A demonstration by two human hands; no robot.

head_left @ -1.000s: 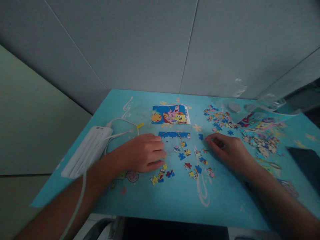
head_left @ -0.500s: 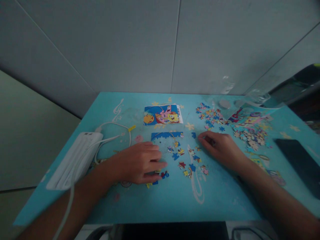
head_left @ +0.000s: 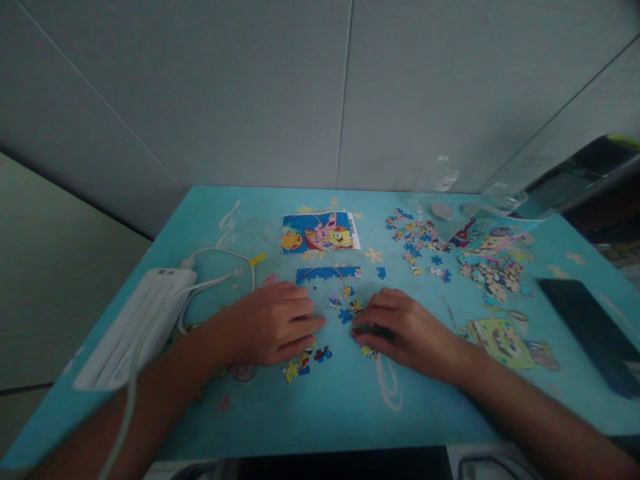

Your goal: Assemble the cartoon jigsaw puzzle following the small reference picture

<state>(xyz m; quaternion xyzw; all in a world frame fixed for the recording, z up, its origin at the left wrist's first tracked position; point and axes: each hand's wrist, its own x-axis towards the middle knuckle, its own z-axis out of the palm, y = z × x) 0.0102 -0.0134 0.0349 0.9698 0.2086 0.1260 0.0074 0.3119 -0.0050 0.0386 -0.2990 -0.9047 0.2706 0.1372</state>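
Loose puzzle pieces (head_left: 345, 316) lie mid-table between two bare hands, on the near side of a joined blue strip (head_left: 327, 274). The right hand (head_left: 400, 327) curls over some, the left hand (head_left: 275, 323) beside others; whether either pinches one cannot be told. A light, low fingertip pinch would best spare neighboring pieces. A power strip (head_left: 133, 327) bounds the left side, a dark slab (head_left: 583, 320) the right, a wall (head_left: 250, 100) the far edge.

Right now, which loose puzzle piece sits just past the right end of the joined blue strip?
The blue one, alone between the strip and the scattered pile; other loose pieces near the strip lie below it.
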